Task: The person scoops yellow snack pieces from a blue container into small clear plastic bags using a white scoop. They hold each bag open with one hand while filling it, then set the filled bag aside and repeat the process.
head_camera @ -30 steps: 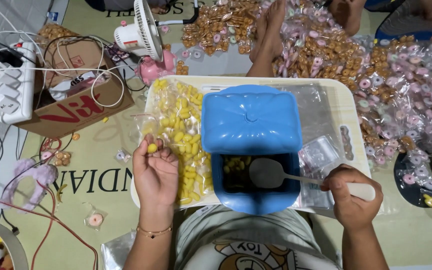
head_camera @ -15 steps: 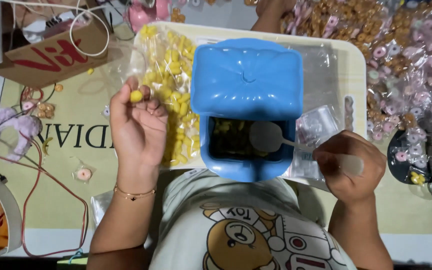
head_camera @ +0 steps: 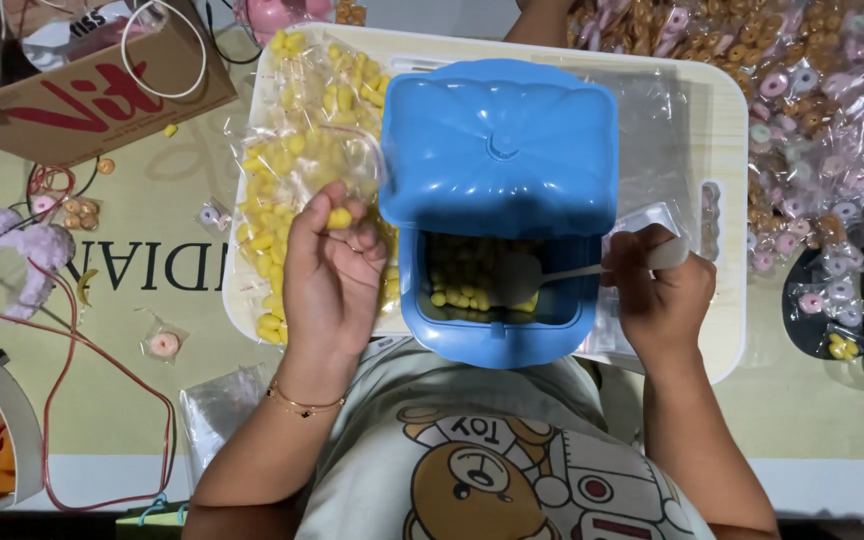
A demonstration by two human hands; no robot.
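My left hand (head_camera: pixel 332 270) pinches a small yellow candy (head_camera: pixel 339 218) between its fingertips, over a heap of clear packets filled with yellow candies (head_camera: pixel 292 150). My right hand (head_camera: pixel 657 295) grips the handle of a clear plastic spoon (head_camera: pixel 532 275), whose bowl dips into the open front of a blue plastic box (head_camera: pixel 497 160) holding loose yellow candies (head_camera: pixel 462 285). The box's lid is raised. Box and packets rest on a cream tray (head_camera: pixel 727 200).
A cardboard box (head_camera: pixel 82 95) with white cables lies at the upper left. Several packets of pink and brown ring candies (head_camera: pixel 822 130) cover the upper right. Another person's arm (head_camera: pixel 542 25) reaches in at the top. A red cord (head_camera: pixel 102 360) and a fluffy headband (head_camera: pixel 12 250) lie left.
The view has moved closer. My right hand has pushed the spoon from above the box opening down into the loose candies. My left hand still holds its candy.
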